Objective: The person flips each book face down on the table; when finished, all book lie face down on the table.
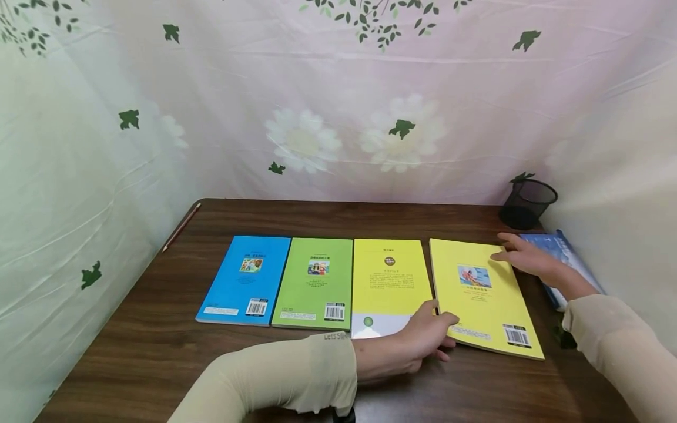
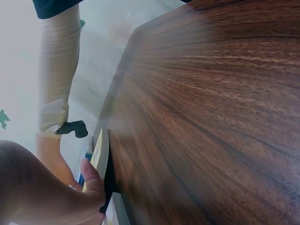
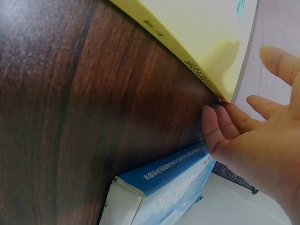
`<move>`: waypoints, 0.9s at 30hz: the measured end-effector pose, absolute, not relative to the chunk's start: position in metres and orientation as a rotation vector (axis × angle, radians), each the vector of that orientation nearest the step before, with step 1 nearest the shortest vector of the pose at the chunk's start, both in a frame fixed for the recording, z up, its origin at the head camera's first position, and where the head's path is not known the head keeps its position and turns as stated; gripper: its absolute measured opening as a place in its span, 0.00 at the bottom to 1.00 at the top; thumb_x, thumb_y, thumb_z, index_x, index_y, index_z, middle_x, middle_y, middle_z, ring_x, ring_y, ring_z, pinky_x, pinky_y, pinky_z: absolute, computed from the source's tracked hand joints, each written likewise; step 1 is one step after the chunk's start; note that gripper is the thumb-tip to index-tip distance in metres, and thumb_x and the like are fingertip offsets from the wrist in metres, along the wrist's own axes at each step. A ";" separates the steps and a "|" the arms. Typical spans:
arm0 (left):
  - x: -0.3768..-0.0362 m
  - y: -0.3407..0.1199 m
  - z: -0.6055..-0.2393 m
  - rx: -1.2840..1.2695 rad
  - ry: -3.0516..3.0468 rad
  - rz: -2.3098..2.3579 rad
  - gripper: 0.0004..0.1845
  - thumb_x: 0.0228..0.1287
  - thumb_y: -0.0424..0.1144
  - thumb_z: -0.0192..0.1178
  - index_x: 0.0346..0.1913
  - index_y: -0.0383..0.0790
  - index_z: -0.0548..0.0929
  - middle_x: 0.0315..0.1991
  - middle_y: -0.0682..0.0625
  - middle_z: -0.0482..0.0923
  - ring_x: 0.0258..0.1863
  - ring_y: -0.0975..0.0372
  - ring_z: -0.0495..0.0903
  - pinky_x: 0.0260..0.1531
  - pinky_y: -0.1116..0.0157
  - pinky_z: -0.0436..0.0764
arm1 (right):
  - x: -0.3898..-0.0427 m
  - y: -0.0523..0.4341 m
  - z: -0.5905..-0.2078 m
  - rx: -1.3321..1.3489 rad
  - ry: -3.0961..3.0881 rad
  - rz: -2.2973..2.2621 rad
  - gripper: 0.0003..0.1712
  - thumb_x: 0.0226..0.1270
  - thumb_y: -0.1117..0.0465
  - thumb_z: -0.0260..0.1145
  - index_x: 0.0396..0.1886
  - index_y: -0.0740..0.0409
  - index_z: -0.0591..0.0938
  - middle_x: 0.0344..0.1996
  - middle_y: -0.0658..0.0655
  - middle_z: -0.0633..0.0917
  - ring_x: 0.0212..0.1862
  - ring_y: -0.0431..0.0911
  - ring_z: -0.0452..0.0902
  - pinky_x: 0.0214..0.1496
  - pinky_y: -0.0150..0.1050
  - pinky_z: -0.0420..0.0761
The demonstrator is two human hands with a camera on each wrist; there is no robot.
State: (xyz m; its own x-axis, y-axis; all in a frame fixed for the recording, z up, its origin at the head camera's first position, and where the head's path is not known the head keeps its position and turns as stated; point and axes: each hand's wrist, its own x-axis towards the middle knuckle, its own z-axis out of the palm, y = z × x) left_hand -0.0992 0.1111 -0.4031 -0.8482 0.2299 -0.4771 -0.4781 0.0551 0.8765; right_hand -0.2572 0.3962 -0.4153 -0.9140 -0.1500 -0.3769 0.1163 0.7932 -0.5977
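Observation:
My left hand (image 1: 423, 336) holds the lower left corner of a yellow book (image 1: 483, 294), one finger lapping over its cover and others in front of its edge. In the left wrist view that book (image 2: 99, 152) shows pale page edges with a dark shadow under it. My right hand (image 1: 531, 262) is at the book's upper right side. In the right wrist view its lower fingertips touch the book's corner, while thumb and forefinger spread apart from the cover. A second yellow book (image 1: 391, 273) lies left of this one, partly behind my left hand.
Further left lie a green book (image 1: 314, 288) and a blue book (image 1: 244, 282), all in one row. A blue-and-white box (image 3: 173, 183) sits beneath my right forearm. A black mesh cup (image 1: 528, 205) stands at the back right, a pencil (image 1: 181, 227) at the left table edge.

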 end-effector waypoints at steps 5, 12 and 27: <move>-0.100 0.107 -0.403 -0.256 1.852 1.833 0.29 0.67 0.42 0.60 0.69 0.40 0.68 0.56 0.46 0.77 0.32 0.56 0.82 0.16 0.67 0.75 | -0.257 0.396 -0.413 -0.029 2.559 -0.903 0.57 0.74 0.41 0.57 0.79 0.68 0.35 0.73 0.84 0.41 0.71 0.81 0.41 0.66 0.78 0.54; -0.100 0.103 -0.402 -0.210 1.830 1.838 0.28 0.69 0.43 0.58 0.69 0.40 0.69 0.42 0.46 0.77 0.33 0.57 0.84 0.16 0.70 0.73 | -0.257 0.396 -0.413 -0.030 2.553 -0.909 0.57 0.74 0.41 0.58 0.79 0.67 0.34 0.73 0.84 0.40 0.72 0.81 0.39 0.65 0.78 0.53; -0.101 0.100 -0.406 -0.160 1.788 1.794 0.09 0.71 0.41 0.57 0.48 0.42 0.78 0.42 0.48 0.75 0.34 0.56 0.82 0.16 0.71 0.72 | -0.255 0.394 -0.412 -0.051 2.550 -0.926 0.57 0.75 0.42 0.57 0.79 0.67 0.33 0.73 0.84 0.40 0.72 0.81 0.38 0.65 0.78 0.54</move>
State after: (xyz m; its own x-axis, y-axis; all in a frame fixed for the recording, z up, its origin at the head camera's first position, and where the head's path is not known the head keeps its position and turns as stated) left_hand -0.1005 0.1005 -0.4058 -0.8156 0.3205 -0.4817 -0.4828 0.0819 0.8719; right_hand -0.2546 0.3943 -0.4122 -0.9090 -0.1757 -0.3780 0.1078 0.7768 -0.6205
